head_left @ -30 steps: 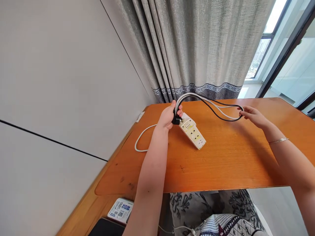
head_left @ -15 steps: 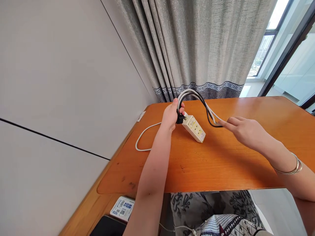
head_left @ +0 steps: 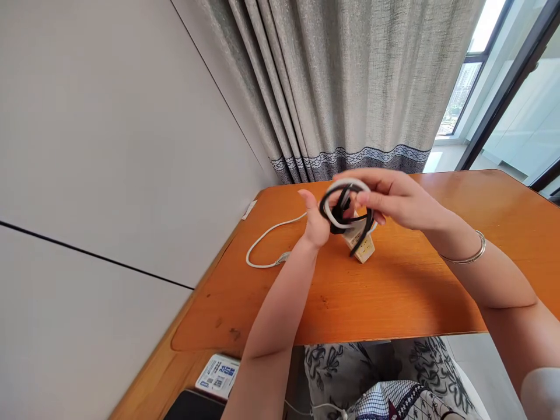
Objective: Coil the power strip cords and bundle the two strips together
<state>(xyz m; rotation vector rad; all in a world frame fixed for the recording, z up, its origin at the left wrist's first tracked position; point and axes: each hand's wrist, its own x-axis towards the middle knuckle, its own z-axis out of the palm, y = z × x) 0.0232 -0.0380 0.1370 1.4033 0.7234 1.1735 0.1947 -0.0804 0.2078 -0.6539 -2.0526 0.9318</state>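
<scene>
A bundle of black and white cables is looped into a coil above the table. My right hand is closed on the coil's right side, thumb in front and fingers over the top. My left hand holds the bundle from the left; its thumb points up and away, while its fingers are mostly hidden behind the coil. A black plug shows inside the loop. Below the cables, the white power strip is tilted and partly covered. Its white cord curves over the table to a plug beside my left forearm.
The orange-brown wooden table lies in front of me. A white box with blue print and a black object sit at lower left. Beyond the table's far edge hangs a grey curtain; a pale wall panel borders the left.
My right hand has moved left and up, bringing the cable ends round into a coil by my left hand. My left thumb has lifted off. The power strip has shifted slightly right.
</scene>
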